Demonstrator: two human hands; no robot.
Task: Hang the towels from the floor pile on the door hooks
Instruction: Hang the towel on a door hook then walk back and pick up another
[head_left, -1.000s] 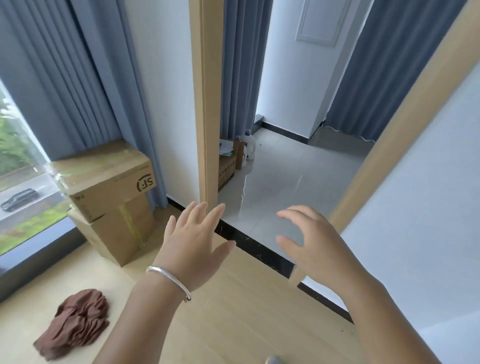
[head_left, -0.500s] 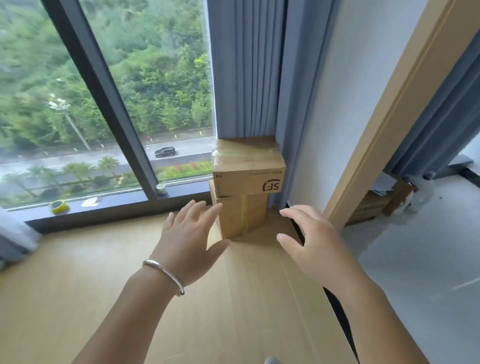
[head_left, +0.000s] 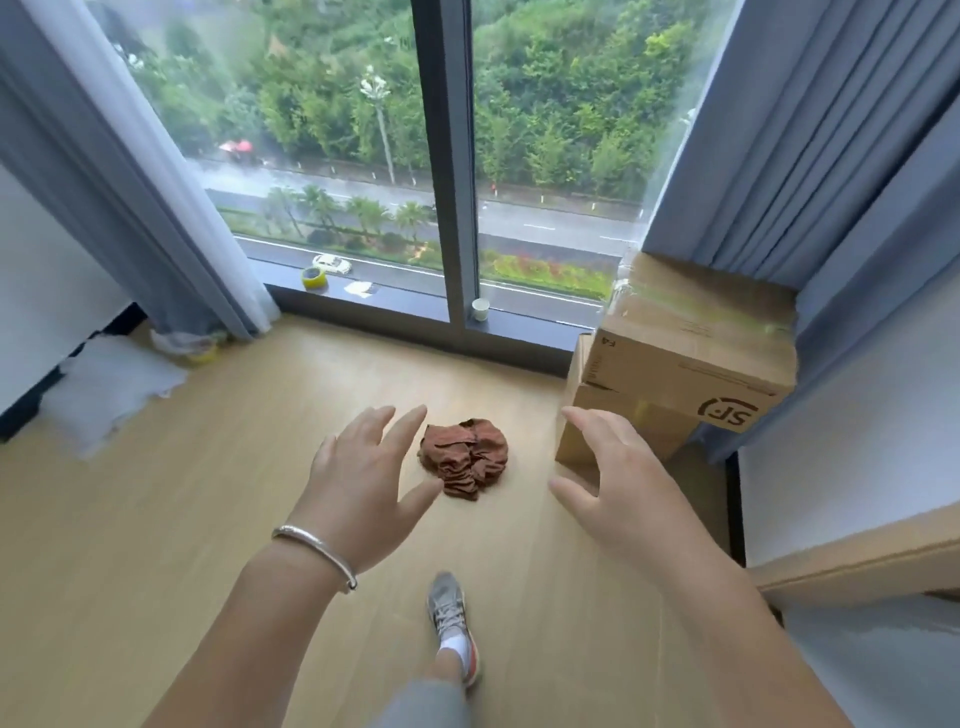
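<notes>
Bright daylight floods through the window (head_left: 452, 156); edges bend, slight motion blur.

Single head-worn view, looked forward and down over the pale wooden floor (head_left: 156, 519), faced the tall window (head_left: 452, 156), hands nearest.

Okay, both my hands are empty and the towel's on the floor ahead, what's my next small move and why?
Probably step closer and bend down to the brown towel. It lies crumpled on the floor beyond your open left hand and right hand, and neither touches it.
</notes>
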